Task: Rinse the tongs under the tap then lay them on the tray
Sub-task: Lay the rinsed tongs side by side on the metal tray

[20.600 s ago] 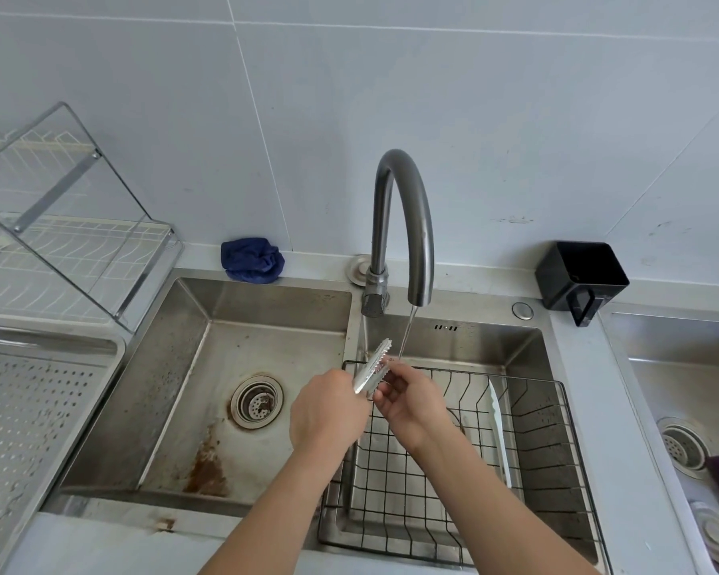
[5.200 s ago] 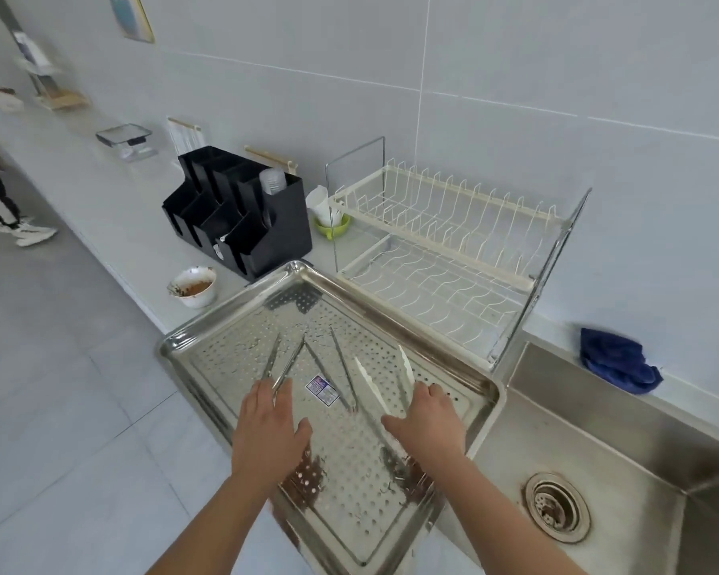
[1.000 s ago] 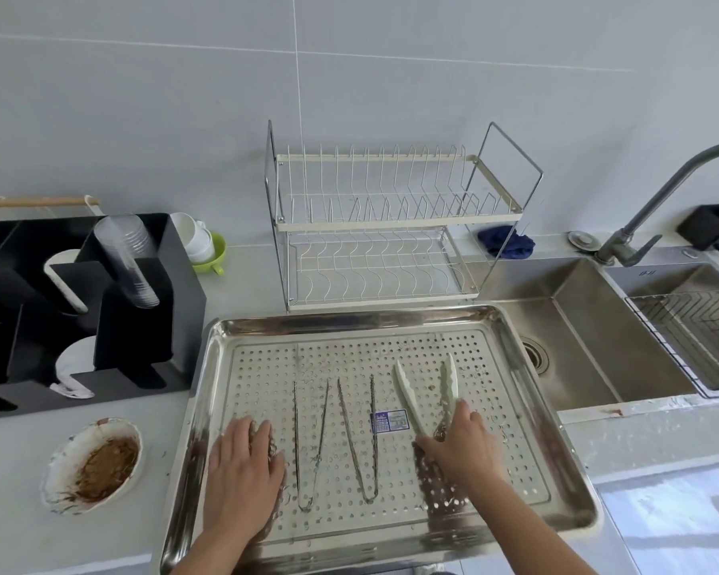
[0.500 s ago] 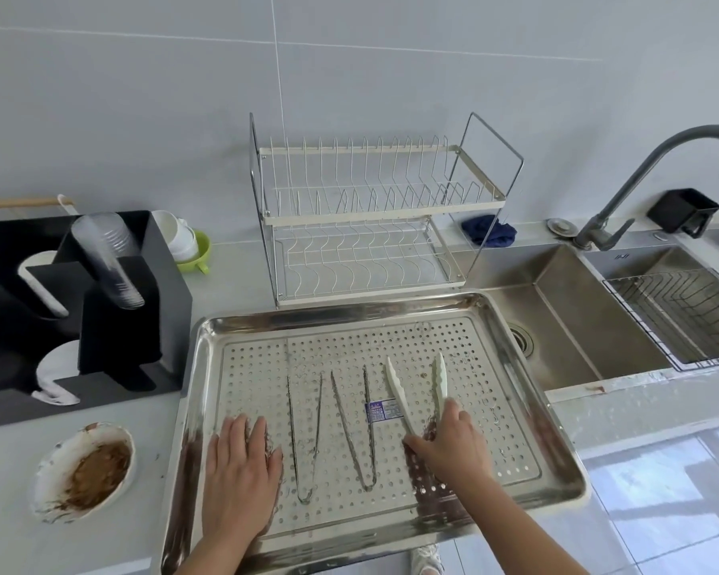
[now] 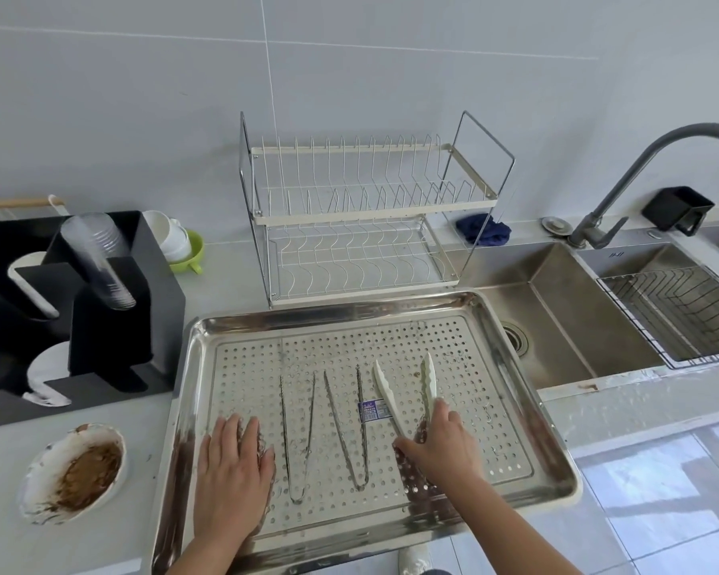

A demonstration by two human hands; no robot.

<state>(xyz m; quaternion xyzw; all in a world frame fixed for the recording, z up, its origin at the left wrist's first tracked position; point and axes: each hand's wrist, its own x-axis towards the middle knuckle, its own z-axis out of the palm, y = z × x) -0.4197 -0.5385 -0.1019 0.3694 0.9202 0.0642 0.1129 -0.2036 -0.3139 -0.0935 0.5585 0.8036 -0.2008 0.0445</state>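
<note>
A: Head view. Your white-bladed tongs point(image 5: 391, 402) lie on the perforated steel tray point(image 5: 333, 315), right of its middle. The blades point toward the tray's far rim and are splayed apart.

B: Your right hand point(image 5: 441, 446) is on their hinge end — fingers curled over it, the index finger along the right-hand arm. Your left hand point(image 5: 231, 462) lies flat on the tray's near-left part, fingers straight and close together, holding nothing.

A: Between your hands, around the tray's middle, lie the left wire tongs point(image 5: 286, 429) and the right wire tongs point(image 5: 341, 429), side by side.

B: The tap point(image 5: 640, 168) stands well off to the right of the tray, past the sink point(image 5: 557, 317). I cannot tell whether water runs — the spout's end is out of frame.

A: With the tongs down here and far from the tap, I'd judge the rinse done and the laying-down all but done. What's left for you is to uncurl the right hand and lift it clear, leaving the tongs flat on the tray.
</note>
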